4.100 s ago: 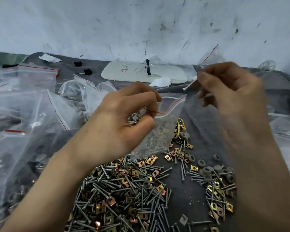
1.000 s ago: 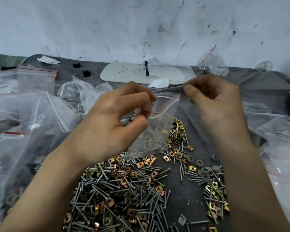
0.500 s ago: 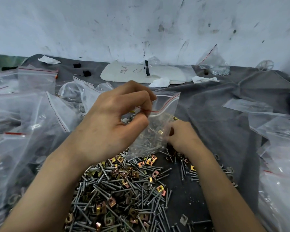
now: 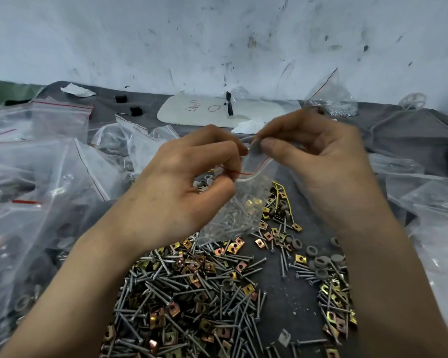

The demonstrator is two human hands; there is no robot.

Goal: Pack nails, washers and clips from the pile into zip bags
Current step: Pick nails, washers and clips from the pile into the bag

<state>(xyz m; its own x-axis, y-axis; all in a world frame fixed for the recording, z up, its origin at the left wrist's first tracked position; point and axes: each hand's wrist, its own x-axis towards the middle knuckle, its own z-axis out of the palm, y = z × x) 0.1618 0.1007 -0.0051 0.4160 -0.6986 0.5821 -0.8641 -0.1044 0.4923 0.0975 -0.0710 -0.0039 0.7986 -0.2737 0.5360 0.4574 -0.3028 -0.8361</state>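
Note:
My left hand [image 4: 184,187] pinches the red-lined mouth of a clear zip bag [image 4: 239,210] that hangs above the pile and holds nails and a few clips. Several grey washers also sit in that hand's curled fingers. My right hand [image 4: 321,161] is raised at the bag's mouth and pinches a grey washer [image 4: 256,147] between thumb and forefinger, right over the opening. Below lies the pile [image 4: 192,293] of grey nails and brass clips on dark cloth, with loose grey washers [image 4: 321,262] to the right.
Heaps of clear zip bags [image 4: 36,177] cover the left side, and more lie at the right edge [image 4: 435,202]. A white board [image 4: 217,112] and a partly filled bag [image 4: 331,96] sit at the back by the wall.
My right hand dipped to the pile half a second ago and has come back up to the bag's mouth with a washer. The left hand and bag have stayed in place.

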